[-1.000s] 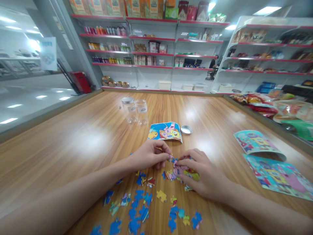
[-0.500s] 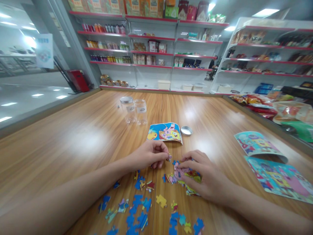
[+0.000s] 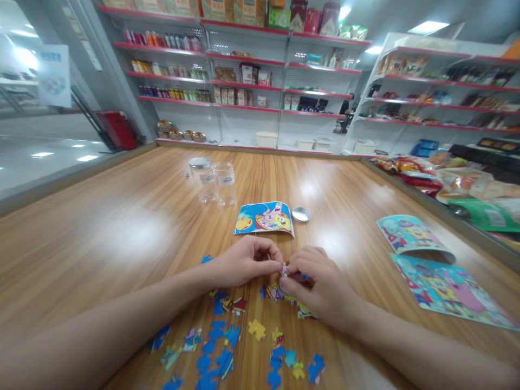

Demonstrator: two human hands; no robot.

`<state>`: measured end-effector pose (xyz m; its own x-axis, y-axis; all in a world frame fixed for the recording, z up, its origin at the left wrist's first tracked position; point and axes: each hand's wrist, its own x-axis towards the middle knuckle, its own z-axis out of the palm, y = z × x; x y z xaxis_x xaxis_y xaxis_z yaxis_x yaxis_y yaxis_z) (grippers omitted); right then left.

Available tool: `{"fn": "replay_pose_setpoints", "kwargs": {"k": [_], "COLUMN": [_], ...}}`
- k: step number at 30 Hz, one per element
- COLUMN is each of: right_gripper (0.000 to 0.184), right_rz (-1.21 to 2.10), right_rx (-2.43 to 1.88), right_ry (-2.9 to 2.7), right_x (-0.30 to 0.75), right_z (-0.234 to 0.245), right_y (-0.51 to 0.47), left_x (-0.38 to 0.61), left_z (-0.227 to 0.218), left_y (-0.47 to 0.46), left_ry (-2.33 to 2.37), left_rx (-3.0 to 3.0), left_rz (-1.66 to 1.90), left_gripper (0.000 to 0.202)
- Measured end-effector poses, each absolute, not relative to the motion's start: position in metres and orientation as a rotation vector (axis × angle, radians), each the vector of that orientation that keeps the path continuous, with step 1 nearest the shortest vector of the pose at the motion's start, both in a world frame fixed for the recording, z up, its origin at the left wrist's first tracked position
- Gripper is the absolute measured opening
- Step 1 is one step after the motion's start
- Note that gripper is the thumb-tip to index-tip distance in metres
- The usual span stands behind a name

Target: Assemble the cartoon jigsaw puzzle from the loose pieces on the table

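My left hand (image 3: 249,262) pinches a small pink jigsaw puzzle piece (image 3: 285,268) between thumb and index finger. Opposite it, my right hand (image 3: 323,281) has its thumb and index finger closed at the same spot, over a partly joined section of the puzzle (image 3: 303,310). The hand covers much of that section. Loose blue puzzle pieces (image 3: 210,346) lie nearer to me, with a yellow piece (image 3: 257,329) among them. Just beyond my hands is a curled picture card (image 3: 266,218) with cartoon figures on blue.
Two clear jars (image 3: 225,187) stand farther back, one lidded. A silver lid (image 3: 301,215) lies right of the card. Two more cartoon sheets (image 3: 450,292) are at the right. Packaged goods (image 3: 479,187) line the table's right edge, and stocked shelves (image 3: 244,108) rise behind.
My left hand has brought the pink piece right and against the joined section. My right thumb and index finger have drawn together around that spot. The view has shifted slightly.
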<state>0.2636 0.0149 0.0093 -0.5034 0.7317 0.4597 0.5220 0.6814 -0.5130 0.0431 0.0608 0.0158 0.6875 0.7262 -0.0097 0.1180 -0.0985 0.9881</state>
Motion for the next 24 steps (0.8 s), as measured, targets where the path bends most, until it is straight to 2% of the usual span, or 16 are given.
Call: {"fn": "replay_pose_setpoints", "kwargs": {"k": [8,15,20,24], "right_gripper": [0.009,0.011,0.012,0.009], "right_rz": [0.542,0.543,0.524,0.645], "right_rx": [-1.106,-1.025,-1.028,-1.140], "right_ry": [-1.990,-2.033,-2.067,-1.980], "right_x": [0.268,0.274,0.278,0.280], "right_z": [0.010,0.013,0.016,0.010], "right_y": [0.016,0.015,0.012,0.013], "left_x": [0.043,0.038,0.035,0.035], "left_z": [0.011,0.016,0.018,0.020], "left_y": [0.059,0.055,0.051,0.049], "left_ry": [0.764,0.705,0.585,0.523], "left_rx": [1.679,1.914,2.177,2.445], "left_rz": [0.537,0.647,0.677,0.782], "left_gripper": [0.025,0.008,0.018,0.025]}}
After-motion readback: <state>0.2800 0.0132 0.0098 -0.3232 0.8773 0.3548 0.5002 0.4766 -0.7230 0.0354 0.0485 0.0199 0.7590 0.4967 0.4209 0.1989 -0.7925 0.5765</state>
